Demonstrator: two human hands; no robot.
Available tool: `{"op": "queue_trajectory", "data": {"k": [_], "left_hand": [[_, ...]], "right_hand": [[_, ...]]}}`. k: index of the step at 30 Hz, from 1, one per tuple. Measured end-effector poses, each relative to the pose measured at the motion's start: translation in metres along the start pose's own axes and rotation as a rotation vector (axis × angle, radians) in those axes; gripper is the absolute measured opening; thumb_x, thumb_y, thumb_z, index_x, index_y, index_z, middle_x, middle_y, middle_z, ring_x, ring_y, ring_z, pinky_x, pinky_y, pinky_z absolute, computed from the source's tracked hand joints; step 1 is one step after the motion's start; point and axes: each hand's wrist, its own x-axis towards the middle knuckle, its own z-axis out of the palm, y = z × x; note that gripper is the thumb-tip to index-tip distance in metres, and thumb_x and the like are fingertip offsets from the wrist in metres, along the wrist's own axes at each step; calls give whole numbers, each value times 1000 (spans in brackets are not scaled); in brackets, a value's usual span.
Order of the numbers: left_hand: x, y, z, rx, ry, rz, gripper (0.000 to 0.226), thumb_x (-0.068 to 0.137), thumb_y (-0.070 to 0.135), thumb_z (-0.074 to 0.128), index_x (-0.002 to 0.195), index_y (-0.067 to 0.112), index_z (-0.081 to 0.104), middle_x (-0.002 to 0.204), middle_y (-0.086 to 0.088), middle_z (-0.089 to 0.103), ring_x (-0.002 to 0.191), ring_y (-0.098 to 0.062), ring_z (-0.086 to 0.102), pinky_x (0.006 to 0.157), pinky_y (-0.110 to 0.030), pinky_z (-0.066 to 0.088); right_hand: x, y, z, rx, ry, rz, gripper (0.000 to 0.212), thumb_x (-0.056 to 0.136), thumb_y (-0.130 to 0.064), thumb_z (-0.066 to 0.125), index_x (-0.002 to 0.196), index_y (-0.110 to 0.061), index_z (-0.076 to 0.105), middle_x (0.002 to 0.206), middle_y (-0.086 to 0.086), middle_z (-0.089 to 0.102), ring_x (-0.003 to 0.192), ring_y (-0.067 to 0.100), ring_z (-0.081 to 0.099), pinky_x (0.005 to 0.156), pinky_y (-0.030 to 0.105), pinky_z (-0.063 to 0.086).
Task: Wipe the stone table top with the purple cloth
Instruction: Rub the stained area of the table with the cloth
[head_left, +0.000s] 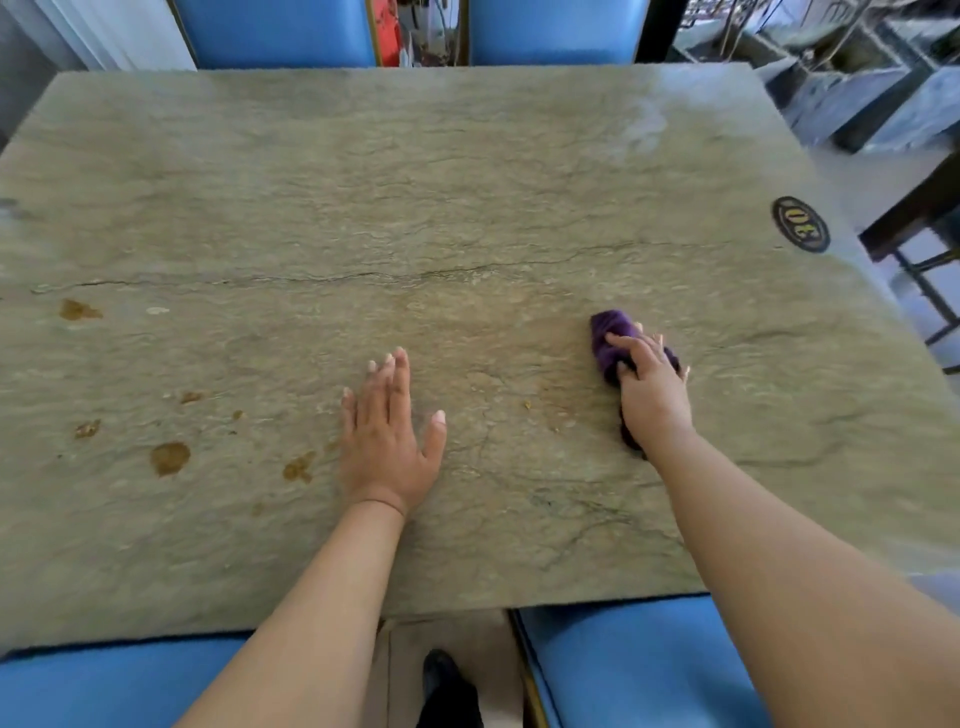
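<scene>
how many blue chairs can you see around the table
4: two at the far edge, left and right; two at the near edge, left and right. Others may be hidden.

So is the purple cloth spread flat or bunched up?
Bunched: the purple cloth sits wadded under the right hand, not spread on the table.

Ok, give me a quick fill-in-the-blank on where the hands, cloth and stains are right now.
1. The purple cloth is gripped by the ____ hand.
2. The left hand lies ____ on the stone table top, holding nothing.
3. The brown stains sit to the ____ of the left hand.
4. The oval plate near the table's right edge reads ____.

Missing words: right; flat; left; 30
</scene>
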Motion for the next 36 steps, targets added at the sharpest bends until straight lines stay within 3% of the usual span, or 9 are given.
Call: {"op": "queue_trajectory", "data": {"k": [4, 10, 14, 21, 24, 27, 30, 32, 36], "left_hand": [[0, -7, -6, -200, -54, 4, 80, 86, 53, 18, 154, 13, 6, 161, -7, 14, 150, -20, 7, 121, -39, -5], [-7, -26, -29, -695, -104, -71, 55, 99, 25, 30, 152, 15, 19, 157, -6, 27, 145, -17, 23, 120, -35, 14], [-21, -35, -27, -403, -109, 68, 52, 101, 25, 30, 152, 14, 24, 160, -2, 21, 148, -17, 16, 121, -32, 10], [-23, -31, -24, -197, -52, 166, 67, 90, 43, 22, 148, 10, 35, 157, -7, 27, 148, -19, 17, 121, -38, 14], [-22, -31, -25, -178, -61, 176, 69, 90, 43, 22, 148, 9, 34, 157, -8, 27, 147, -21, 18, 120, -42, 18], [-20, -31, -24, -167, -52, 169, 70, 89, 43, 25, 148, 5, 31, 157, -11, 27, 145, -24, 24, 119, -43, 21], [-20, -32, -23, -157, -53, 164, 71, 90, 43, 25, 151, 6, 23, 159, -10, 22, 146, -22, 21, 120, -40, 18], [-21, -33, -22, -122, -74, 180, 70, 91, 44, 23, 152, 10, 21, 160, -7, 20, 148, -20, 17, 121, -40, 14], [-19, -32, -21, -47, -111, 203, 66, 92, 49, 18, 151, 22, 26, 160, -4, 19, 149, -19, 10, 121, -41, 8]], "right_hand": [[-50, -40, 44, -66, 51, 111, 48, 94, -21, 43, 141, -31, 40, 161, -1, 13, 148, 15, 1, 118, 42, -5], [-105, -105, 106, -76, -366, -402, 61, 87, -14, 44, 143, -36, 37, 161, -7, 11, 148, 10, -1, 117, 36, -10], [-103, -86, 87, -11, -494, -489, 61, 84, -4, 42, 132, -41, 51, 156, -15, 26, 145, 0, 7, 115, 33, -19], [-50, -49, 53, -119, -95, -2, 60, 88, -12, 41, 143, -35, 37, 161, -4, 10, 148, 11, -2, 116, 41, -14], [-68, -75, 80, -156, -119, -174, 61, 86, -18, 45, 145, -33, 34, 161, -1, 10, 148, 15, 0, 116, 37, -11], [-96, -98, 107, -157, -327, -514, 63, 85, -20, 48, 145, -35, 34, 161, -1, 13, 148, 15, 5, 118, 35, -8], [-91, -91, 101, -144, -438, -618, 64, 85, -17, 45, 144, -39, 33, 160, -8, 13, 148, 8, 2, 117, 36, -12], [-75, -74, 84, -137, -382, -549, 63, 86, -15, 43, 142, -43, 36, 159, -12, 15, 146, 3, 2, 114, 36, -17], [-44, -32, 38, -133, -120, -138, 60, 86, -14, 43, 140, -41, 40, 160, -10, 14, 147, 5, 3, 114, 43, -17]]}}
